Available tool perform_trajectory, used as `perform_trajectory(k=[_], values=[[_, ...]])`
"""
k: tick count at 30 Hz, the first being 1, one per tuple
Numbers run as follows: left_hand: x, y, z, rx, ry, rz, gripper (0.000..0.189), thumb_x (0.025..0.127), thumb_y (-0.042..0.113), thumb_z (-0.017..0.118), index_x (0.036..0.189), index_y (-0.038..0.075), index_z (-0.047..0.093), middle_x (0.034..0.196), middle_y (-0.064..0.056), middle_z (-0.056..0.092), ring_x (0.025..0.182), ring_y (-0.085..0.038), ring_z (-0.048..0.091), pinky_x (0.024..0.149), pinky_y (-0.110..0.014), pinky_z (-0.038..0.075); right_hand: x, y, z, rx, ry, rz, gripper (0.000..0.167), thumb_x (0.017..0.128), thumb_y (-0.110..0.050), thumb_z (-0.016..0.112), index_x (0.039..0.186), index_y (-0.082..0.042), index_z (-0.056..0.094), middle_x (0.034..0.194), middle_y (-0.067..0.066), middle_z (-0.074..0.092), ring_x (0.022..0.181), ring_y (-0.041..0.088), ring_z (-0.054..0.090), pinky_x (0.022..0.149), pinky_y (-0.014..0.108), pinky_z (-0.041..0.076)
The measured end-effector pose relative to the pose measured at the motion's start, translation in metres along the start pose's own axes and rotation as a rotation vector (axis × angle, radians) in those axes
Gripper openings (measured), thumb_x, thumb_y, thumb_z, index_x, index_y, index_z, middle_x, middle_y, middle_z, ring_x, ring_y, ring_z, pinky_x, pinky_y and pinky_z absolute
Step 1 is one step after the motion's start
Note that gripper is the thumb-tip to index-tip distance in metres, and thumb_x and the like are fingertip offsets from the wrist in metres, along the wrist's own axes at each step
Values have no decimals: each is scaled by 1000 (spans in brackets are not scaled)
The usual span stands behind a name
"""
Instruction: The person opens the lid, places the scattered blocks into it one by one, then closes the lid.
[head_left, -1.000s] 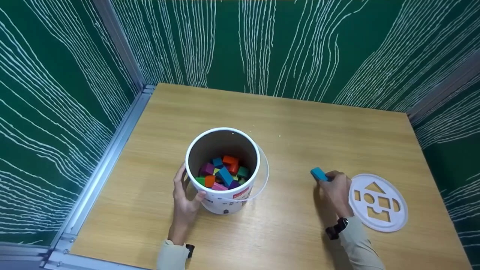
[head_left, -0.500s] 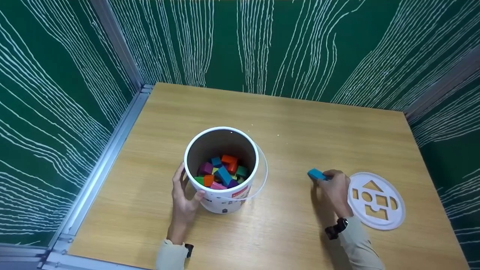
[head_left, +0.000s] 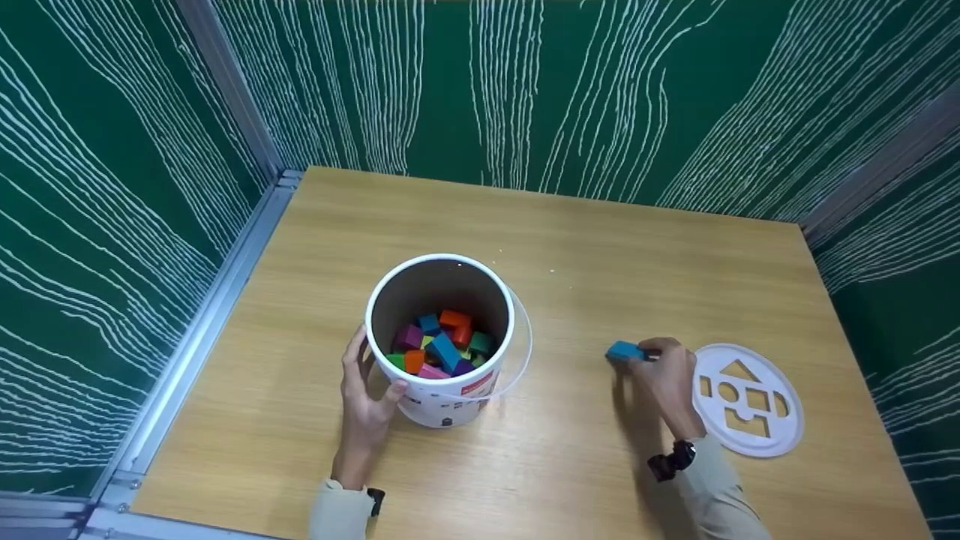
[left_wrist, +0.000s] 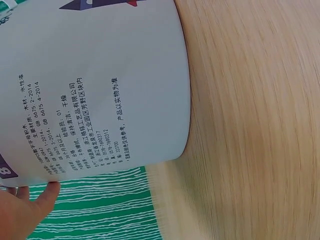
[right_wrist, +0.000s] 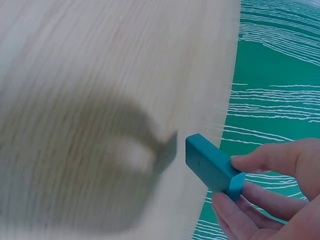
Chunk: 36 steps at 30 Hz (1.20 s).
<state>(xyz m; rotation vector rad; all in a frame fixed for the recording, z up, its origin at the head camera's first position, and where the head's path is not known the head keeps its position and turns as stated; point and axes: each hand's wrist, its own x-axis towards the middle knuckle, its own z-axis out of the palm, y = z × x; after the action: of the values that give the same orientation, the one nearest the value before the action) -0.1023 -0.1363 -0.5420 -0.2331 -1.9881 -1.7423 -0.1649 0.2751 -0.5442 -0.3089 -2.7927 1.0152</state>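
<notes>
A white bucket (head_left: 450, 409) stands on the table, its mouth facing up. Inside lie several coloured blocks (head_left: 444, 352): orange, blue, purple, green and pink. At the bucket's left side my left hand (head_left: 366, 412) holds it, fingers curved along the wall and thumb just below the rim. In the left wrist view, fingers and thumb (left_wrist: 50, 195) touch the printed wall. To the right, my right hand (head_left: 666, 379) pinches a blue block (head_left: 624, 350) by one end between thumb and fingers. In the right wrist view this block (right_wrist: 212, 165) is above the tabletop, its shadow beside it.
A round white lid (head_left: 716, 427) with shaped cut-outs lies flat on the table, just right of my right hand. The bucket's clear handle (head_left: 529, 341) hangs out to its right. Green walls with white lines (head_left: 510, 90) and metal rails (head_left: 217, 277) border the wooden table (head_left: 570, 465).
The blue block in my right hand has shifted slightly left and levelled out. My left hand stays on the bucket. The whole scene has drifted a little leftward in the head view.
</notes>
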Motion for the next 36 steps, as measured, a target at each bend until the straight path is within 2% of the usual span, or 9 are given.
perform_trajectory(k=[3,9,17,19,23,26,31,36], values=[[0,-1,0,-3,-2,0,80,79,21,69,147,13,27,151,-7,30,136,-24,26,107,-57,26,-2,-4,-2,-5,-12,-11,28,78,-10,68,103,3,69,100,21,68,93,33,64,78,45,52],[1,3,1,17,-6,-42,81,80,25,69,147,15,25,151,-5,30,137,-22,25,108,-56,26,-4,-9,-5,-23,-29,-42,30,79,-15,71,104,2,69,101,20,68,94,34,64,79,46,51],[5,32,2,22,-2,-29,78,82,24,67,144,4,25,149,-18,30,135,-28,27,106,-61,26,-5,-13,-7,-13,-38,-63,29,78,-15,73,103,0,70,101,18,68,95,33,64,78,45,51],[4,30,2,22,-3,-32,78,82,25,68,145,5,25,149,-16,30,135,-27,27,106,-60,26,-6,-15,-8,-7,-41,-66,30,79,-16,73,103,0,70,102,18,68,95,33,64,79,45,51],[1,12,0,31,-7,-32,80,81,26,69,146,11,25,151,-9,29,136,-24,26,107,-57,26,-8,-21,-10,0,-41,-82,29,80,-16,73,104,0,69,103,18,67,95,32,64,78,45,52],[0,1,-1,28,-8,-26,81,80,27,70,147,16,25,151,-4,30,137,-23,26,107,-56,28,-9,-26,-11,-3,-10,-120,25,78,-11,71,100,1,70,101,19,68,92,34,66,75,46,53],[-1,-1,-2,21,-12,-20,81,81,28,69,148,19,26,151,0,29,137,-22,27,106,-56,29,-11,-36,-13,-30,6,-161,23,74,-7,70,96,1,71,99,20,68,87,35,67,73,46,53],[0,0,-2,25,-14,-28,81,80,25,69,148,19,25,152,0,29,137,-22,26,108,-47,30,-14,-46,-16,-3,-12,-181,23,74,-4,70,97,1,71,102,19,68,88,35,68,72,44,55]])
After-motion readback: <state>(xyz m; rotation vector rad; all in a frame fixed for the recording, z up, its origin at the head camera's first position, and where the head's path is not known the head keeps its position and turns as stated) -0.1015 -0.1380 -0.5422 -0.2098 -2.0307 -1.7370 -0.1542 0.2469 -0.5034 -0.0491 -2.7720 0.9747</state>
